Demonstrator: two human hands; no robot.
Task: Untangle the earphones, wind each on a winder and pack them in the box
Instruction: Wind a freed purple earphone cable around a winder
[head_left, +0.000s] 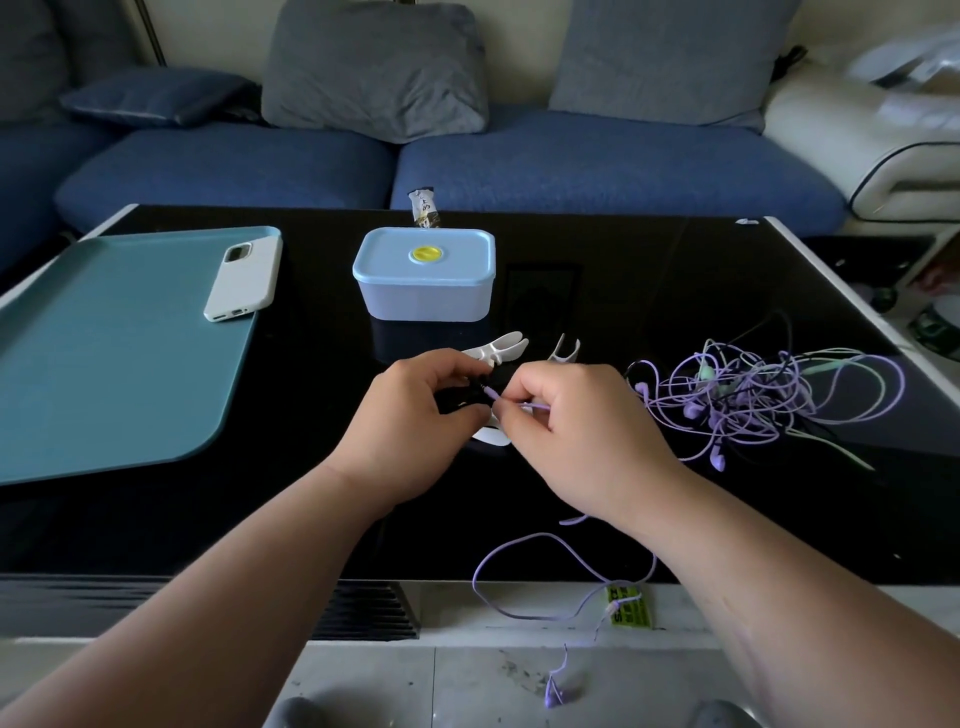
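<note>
My left hand (410, 415) grips a white winder (491, 434) with black cord wound on it, over the middle of the black table (322, 519). My right hand (576, 415) pinches the plug end of a purple earphone cord (519, 561), which trails under my wrist and hangs off the table's front edge to an earbud near the floor. A tangle of purple, green and black earphones (753, 395) lies to the right. Two more white winders (498, 349) (563, 351) lie just beyond my hands. The light blue box (423, 275) stands closed behind them, with a yellow knob on its lid.
A teal tray (104, 353) lies at the left with a white phone (243, 280) on its far corner. A small snack wrapper (423, 208) stands behind the box. A blue sofa with grey cushions (374, 67) runs along the far side. A yellow tag (628, 608) hangs on the purple cord.
</note>
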